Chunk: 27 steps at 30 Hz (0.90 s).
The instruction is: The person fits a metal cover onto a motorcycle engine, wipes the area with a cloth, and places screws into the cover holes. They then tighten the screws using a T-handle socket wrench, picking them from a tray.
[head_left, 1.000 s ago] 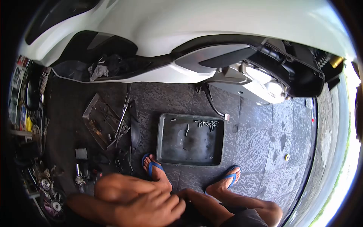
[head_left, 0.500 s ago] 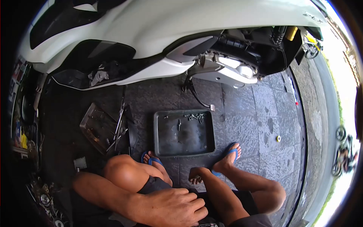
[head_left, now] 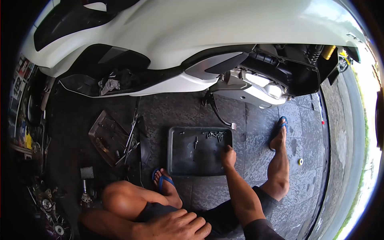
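Observation:
My right hand (head_left: 228, 156) is closed at the right rim of a black tray (head_left: 200, 175) on the floor, its fingers partly hidden and seemingly wrapped over that rim. In the tray lie several bolts (head_left: 218, 135), bunched near the far right corner, with one longer bolt (head_left: 196, 143) apart from them near the middle. My left hand (head_left: 176, 227) rests palm down across my lap, fingers loosely bent and slightly spread, with no object visible in it.
A white scooter (head_left: 160, 36) spans the far side, its kickstand (head_left: 218, 111) reaching down behind the tray. Left of the tray sits a tool-filled tray (head_left: 96, 126) with long metal tools (head_left: 130, 140). A yellow tape roll (head_left: 301, 161) lies to the right; machine parts (head_left: 47, 205) sit lower left.
My right hand has reached forward from near my lap to the tray's right rim. My right foot has moved outward and forward. The left hand stays on my lap. The view has shifted slightly.

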Motion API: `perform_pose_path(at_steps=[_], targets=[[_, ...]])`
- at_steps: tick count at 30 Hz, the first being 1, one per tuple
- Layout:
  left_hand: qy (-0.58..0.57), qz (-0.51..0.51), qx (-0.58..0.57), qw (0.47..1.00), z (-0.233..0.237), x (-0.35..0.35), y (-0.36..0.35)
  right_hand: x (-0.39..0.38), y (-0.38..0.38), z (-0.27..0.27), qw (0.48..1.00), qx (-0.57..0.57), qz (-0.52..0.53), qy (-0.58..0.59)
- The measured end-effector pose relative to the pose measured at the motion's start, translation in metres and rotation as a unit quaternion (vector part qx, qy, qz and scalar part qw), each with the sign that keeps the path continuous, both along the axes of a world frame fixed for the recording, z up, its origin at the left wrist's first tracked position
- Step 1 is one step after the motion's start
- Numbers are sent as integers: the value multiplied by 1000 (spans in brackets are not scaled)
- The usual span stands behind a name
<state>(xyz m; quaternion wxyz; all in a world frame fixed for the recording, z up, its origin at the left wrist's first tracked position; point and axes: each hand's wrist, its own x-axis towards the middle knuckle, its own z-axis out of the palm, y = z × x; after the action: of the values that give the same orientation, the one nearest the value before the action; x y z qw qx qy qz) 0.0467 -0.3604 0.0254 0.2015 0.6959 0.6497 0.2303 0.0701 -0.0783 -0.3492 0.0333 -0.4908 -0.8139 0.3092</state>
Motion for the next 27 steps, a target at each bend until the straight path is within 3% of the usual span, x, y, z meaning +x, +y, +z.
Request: perform_pose_path(at_steps=[5,10,17,19,20,21,22,23,25,27], targets=[[61,18,-29,998,-15,-20,16,-38,4,-17,996,73,45,39],[49,28,-17,998,-8,-30,27,-59,6,-20,993,72,54,-73],[29,54,-22,998,-7,-26,26,-45,8,-39,988,82,75,-105],[31,51,-24,998,-7,-26,25,-36,9,-39,993,77,85,21],[31,48,-28,998,-6,-26,24,-31,10,-39,993,76,86,21],[31,50,-29,998,-7,-25,23,-27,11,-35,978,-136,-21,158],[35,57,-23,998,-7,-25,24,-26,12,-31,889,-337,-126,283],[39,64,-17,997,-7,-24,24,-26,10,-29,890,-336,-125,282],[44,55,-22,997,-5,-26,24,-24,5,-28,729,-484,-227,427],[49,44,-29,997,-4,-27,25,-24,11,-44,703,-510,-235,436]])
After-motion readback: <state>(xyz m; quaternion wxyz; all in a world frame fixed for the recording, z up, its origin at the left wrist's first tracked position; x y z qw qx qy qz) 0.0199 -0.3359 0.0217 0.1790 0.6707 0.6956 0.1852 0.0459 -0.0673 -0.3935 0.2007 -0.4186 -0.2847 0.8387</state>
